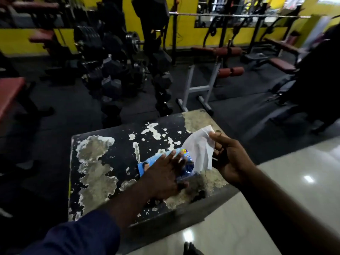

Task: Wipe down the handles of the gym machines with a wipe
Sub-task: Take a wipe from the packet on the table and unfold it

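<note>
Both busy: left hand (163, 174) flat on the wipe pack (148, 163), right hand (230, 159) pinching the wipe (200, 149) at its right end.

A loosely unfolded white wipe (199, 150) stands just beside the flat blue pack (152, 160).

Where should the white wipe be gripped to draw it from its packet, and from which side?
Grip the white wipe at its free upper corner, coming from the right, where the right hand pinches it. Its lower end lies at the blue wipes packet, which the left hand presses flat.
</note>
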`<state>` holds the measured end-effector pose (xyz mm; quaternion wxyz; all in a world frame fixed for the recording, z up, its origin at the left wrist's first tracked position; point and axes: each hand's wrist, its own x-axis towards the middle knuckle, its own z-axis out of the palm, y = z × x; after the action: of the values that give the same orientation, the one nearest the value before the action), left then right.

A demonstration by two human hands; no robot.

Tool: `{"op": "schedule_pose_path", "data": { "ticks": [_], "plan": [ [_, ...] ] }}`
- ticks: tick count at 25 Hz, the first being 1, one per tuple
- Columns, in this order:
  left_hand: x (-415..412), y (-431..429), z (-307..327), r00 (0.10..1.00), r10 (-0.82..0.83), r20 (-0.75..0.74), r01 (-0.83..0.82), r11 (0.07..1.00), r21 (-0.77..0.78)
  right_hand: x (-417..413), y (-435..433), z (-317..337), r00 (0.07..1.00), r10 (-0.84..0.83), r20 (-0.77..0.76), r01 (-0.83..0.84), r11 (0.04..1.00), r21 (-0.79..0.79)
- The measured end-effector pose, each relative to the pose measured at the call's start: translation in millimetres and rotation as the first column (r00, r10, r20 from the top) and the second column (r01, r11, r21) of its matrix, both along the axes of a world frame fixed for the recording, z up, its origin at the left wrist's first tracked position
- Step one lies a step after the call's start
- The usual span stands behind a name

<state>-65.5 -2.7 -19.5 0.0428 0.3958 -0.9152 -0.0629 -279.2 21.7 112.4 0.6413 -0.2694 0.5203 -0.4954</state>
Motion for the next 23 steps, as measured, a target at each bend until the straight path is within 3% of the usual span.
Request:
{"op": "schedule_pose_path", "data": {
  "ticks": [1,3,4,5,6,7,8,9,10,11,13,16,19,23],
  "plan": [
    [3.2,-2.7,1.6,0.991,-0.015,0.131,0.004,0.997,0.079,2.7,8.3,-0.5,1.000,-0.029,0.003,0.029,0.999,0.013],
    [4.4,-11.4,6.4,0.986,-0.062,0.156,0.038,0.987,0.154,5.8,26.8,-2.1,0.994,-0.111,0.011,0.110,0.992,0.061],
    [1.7,-13.7,10.9,0.995,-0.036,0.089,0.013,0.969,0.247,6.4,36.9,-3.5,0.989,-0.146,0.018,0.144,0.986,0.081],
    [-2.1,-12.4,17.3,0.996,0.035,-0.081,0.000,0.917,0.399,4.8,46.7,-4.4,0.986,-0.167,0.028,0.163,0.982,0.092],
    [-10.9,-4.6,32.2,0.926,0.184,-0.329,0.060,0.791,0.609,0.7,58.0,-3.7,0.981,-0.190,0.028,0.186,0.977,0.106],
    [-20.3,2.7,43.6,0.757,0.361,-0.545,0.234,0.628,0.742,-5.9,69.7,-3.9,0.978,-0.206,0.029,0.202,0.973,0.116],
    [-28.5,10.5,55.2,0.582,0.513,-0.631,0.419,0.477,0.773,-12.4,83.4,-2.5,0.977,-0.211,0.042,0.204,0.972,0.118],
    [-41.1,19.6,72.0,0.508,0.595,-0.623,0.563,0.319,0.763,-20.1,98.6,-0.6,0.976,-0.208,0.058,0.201,0.974,0.107],
    [-55.5,29.0,88.8,0.526,0.594,-0.609,0.619,0.223,0.753,-27.9,114.6,3.9,0.980,-0.190,0.067,0.184,0.979,0.082],
    [-71.8,37.9,100.3,0.579,0.541,-0.610,0.610,0.209,0.764,-37.8,130.7,6.6,0.983,-0.174,0.052,0.172,0.984,0.045],
    [-102.1,53.8,110.0,0.667,0.433,-0.606,0.550,0.262,0.793,-56.5,159.9,7.6,0.988,-0.144,-0.058,0.144,0.990,-0.001],
    [-163.5,83.5,107.3,0.754,0.347,-0.558,0.479,0.292,0.828,-99.8,213.7,-7.7,0.940,-0.250,-0.234,0.267,0.963,0.045],
    [-235.5,127.6,98.9,0.805,0.374,-0.461,0.399,0.234,0.887,-152.4,281.9,-32.2,0.868,-0.432,-0.243,0.457,0.888,0.053],
    [-334.6,194.0,83.1,0.892,0.282,-0.353,0.321,0.155,0.934,-224.9,381.8,-48.5,0.762,-0.632,-0.141,0.638,0.770,0.003]
  ]
}}
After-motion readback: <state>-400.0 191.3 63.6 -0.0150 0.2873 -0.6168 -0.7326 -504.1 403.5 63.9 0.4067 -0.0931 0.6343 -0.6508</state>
